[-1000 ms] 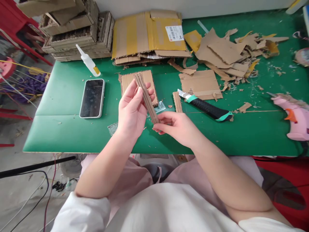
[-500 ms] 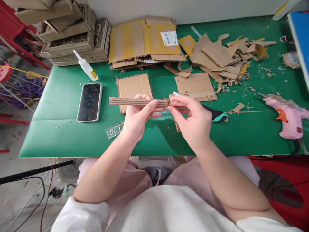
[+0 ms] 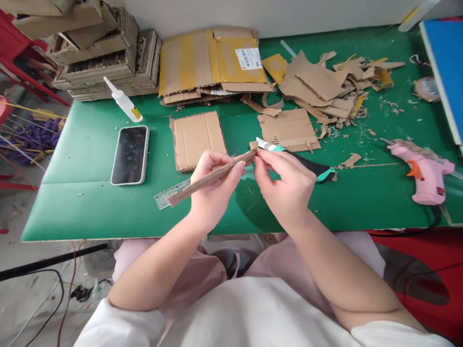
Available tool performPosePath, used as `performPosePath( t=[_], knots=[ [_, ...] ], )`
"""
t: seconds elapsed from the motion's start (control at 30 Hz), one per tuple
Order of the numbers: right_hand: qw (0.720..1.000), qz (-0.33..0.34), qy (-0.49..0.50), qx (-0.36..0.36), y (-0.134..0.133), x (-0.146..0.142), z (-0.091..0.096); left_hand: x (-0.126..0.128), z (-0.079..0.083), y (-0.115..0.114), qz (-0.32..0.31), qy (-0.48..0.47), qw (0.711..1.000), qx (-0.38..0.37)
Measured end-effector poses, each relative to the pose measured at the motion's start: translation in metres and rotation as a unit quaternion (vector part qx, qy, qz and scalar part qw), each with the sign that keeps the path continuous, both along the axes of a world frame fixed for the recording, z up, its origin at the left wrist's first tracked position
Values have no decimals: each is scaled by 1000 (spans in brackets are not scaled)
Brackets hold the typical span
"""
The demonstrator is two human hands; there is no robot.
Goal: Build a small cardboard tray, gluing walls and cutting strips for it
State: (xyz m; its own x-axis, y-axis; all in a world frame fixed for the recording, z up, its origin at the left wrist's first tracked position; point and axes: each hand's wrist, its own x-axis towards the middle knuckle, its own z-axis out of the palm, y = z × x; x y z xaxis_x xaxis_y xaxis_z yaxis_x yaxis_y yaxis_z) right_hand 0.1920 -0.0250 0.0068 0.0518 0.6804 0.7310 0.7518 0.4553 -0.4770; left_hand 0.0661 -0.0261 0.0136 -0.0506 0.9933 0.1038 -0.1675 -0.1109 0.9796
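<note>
A narrow strip of corrugated cardboard (image 3: 184,192) is gripped in my left hand (image 3: 215,195), its thumb along the near side and fingers behind. The strip slants from lower left up to the right. My right hand (image 3: 287,183) is closed at the strip's right end, thumb and fingertips pinching there. Just behind the right hand lies a utility knife (image 3: 316,168) with a black and teal handle, its blade side pointing left. Under the strip's left end, a clear plastic ruler (image 3: 162,200) shows in part.
Square cardboard pieces (image 3: 198,137) lie beyond my hands. To the left are a phone (image 3: 130,156) and a glue bottle (image 3: 125,103). Cardboard scraps (image 3: 318,82), a flattened box (image 3: 210,60) and stacked cardboard (image 3: 104,62) line the back. A pink glue gun (image 3: 425,173) is at right.
The strip has tilted, its left end swinging down toward me and over the ruler. It now shows a narrow side instead of its ridged face. The hands stay close together.
</note>
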Motion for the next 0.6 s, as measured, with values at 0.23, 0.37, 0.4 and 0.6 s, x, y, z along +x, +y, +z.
performPosePath(
  t=[0.23,0.37,0.4,0.6],
  knots=[
    [1000,-16,5,-23,1,0,-1,5,0,-9,-4,49,999,4],
    [999,-13,18,-37,0,0,0,4,-1,-6,1,40,999,1],
    [999,-6,32,-44,0,1,1,3,-2,-5,1,32,999,-6],
    [990,66,127,-20,0,5,1,0,-1,-2,-31,-9,999,-21]
  ],
)
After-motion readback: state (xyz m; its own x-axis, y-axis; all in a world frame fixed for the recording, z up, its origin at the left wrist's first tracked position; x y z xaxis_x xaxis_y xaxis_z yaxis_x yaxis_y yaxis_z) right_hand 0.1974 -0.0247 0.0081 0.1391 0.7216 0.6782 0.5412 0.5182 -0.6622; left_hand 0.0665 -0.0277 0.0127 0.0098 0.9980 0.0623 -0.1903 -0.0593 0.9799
